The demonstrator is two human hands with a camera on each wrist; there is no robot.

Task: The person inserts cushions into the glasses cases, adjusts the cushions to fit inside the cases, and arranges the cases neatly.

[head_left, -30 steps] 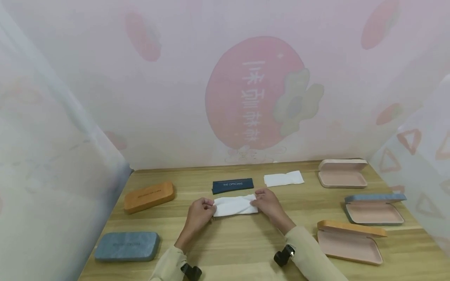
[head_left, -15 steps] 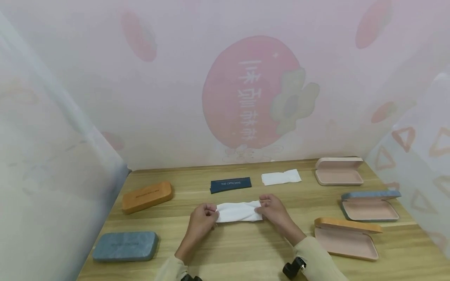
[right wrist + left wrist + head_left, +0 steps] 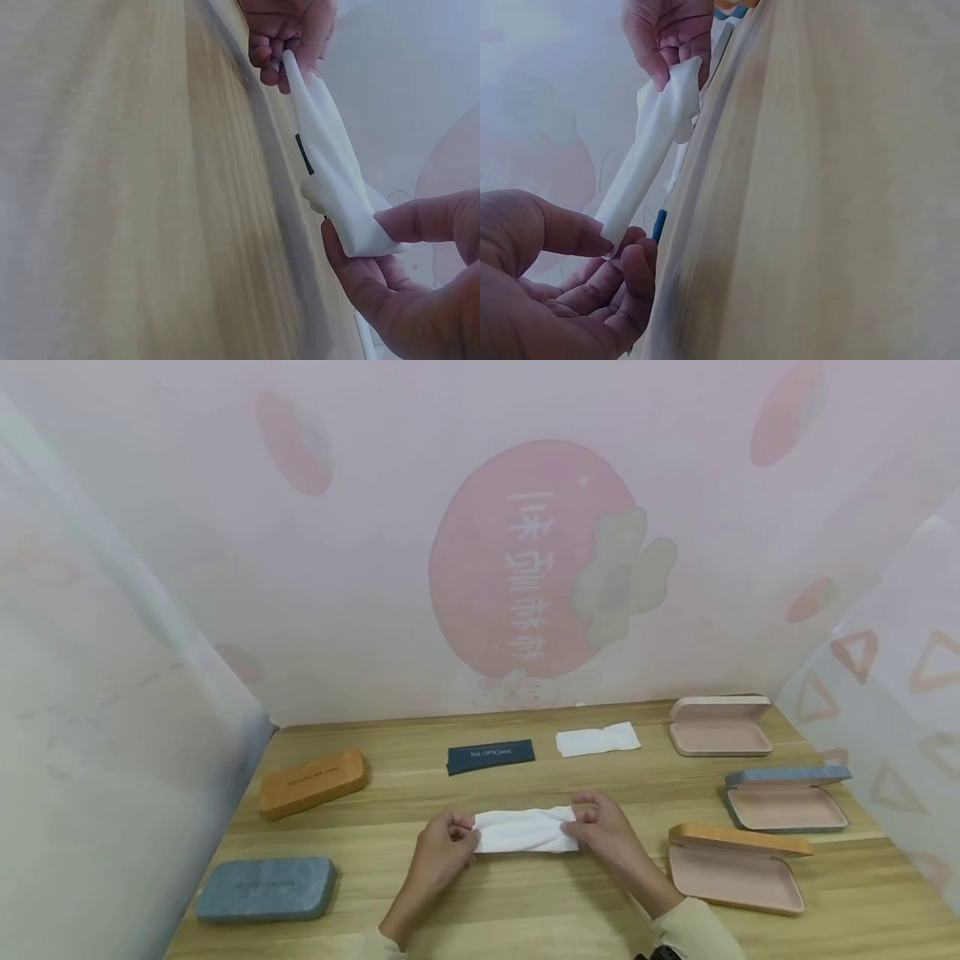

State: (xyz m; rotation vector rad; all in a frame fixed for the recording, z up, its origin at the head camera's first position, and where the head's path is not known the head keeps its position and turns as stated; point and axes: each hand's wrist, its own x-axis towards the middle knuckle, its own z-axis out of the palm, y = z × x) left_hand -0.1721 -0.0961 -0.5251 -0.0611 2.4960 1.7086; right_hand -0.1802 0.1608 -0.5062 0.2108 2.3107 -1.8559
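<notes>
A white folded cloth [image 3: 525,831] is stretched between both hands just above the wooden table. My left hand [image 3: 444,852] pinches its left end between thumb and fingers, seen close in the left wrist view, where the cloth [image 3: 649,150] slants upward. At the right end my right hand [image 3: 606,837] pinches the other edge with thumb on top and fingers beneath. Creases run across the cloth [image 3: 334,157] in the right wrist view. Beyond it on the table lie a dark blue cloth [image 3: 491,756] lettered "THE OPTICIANS" and a second white folded cloth [image 3: 597,740].
Two closed glasses cases stand at left, one orange [image 3: 313,783] and one blue-grey [image 3: 266,889]. On the right are three opened cases: pink [image 3: 720,737], blue [image 3: 786,808] and orange [image 3: 738,877]. A printed curtain [image 3: 360,568] rises behind the table [image 3: 510,910].
Both hands have moved toward me and slightly right, carrying the white cloth away from the dark blue one. The view has shifted slightly. The cases have stayed put.
</notes>
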